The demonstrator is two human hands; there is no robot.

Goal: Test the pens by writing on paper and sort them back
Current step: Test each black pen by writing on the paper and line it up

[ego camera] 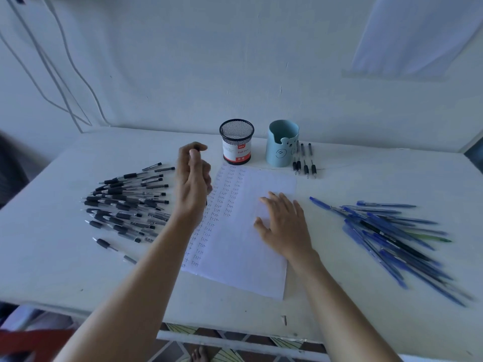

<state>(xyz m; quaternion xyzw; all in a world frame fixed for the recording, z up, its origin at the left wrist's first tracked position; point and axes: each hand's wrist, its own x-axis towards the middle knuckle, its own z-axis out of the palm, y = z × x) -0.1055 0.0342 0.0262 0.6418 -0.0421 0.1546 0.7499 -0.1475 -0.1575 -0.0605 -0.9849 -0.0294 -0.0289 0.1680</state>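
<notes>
- Left grip [193,178] raised over the left edge of the paper [248,252], just left of the mesh cup [236,142]; fingers curled and pinched round a dark pen [201,147], mostly hidden behind the hand, only a dark end showing at the fingertips.
- Right grip [285,226] flat on the right half of the paper, fingers straight and spread, holding nothing.
- Paper in the middle of the white worktop [65,270], slightly skewed, with columns of the handwritten word "test" down its left part and the right part blank.
- Fan of black pens [128,205] on the worktop left of the paper, one or two strays lying nearer the front edge.
- Heap of blue pens [392,231] on the right, well apart from the paper, with one black pen and one green pen among them.
- Black mesh cup with a white and red label at the far edge of the paper; pale blue holder [282,143] with a bear face beside it to the right.
- Short row of black pens [304,160] lying just right of the blue holder.
</notes>
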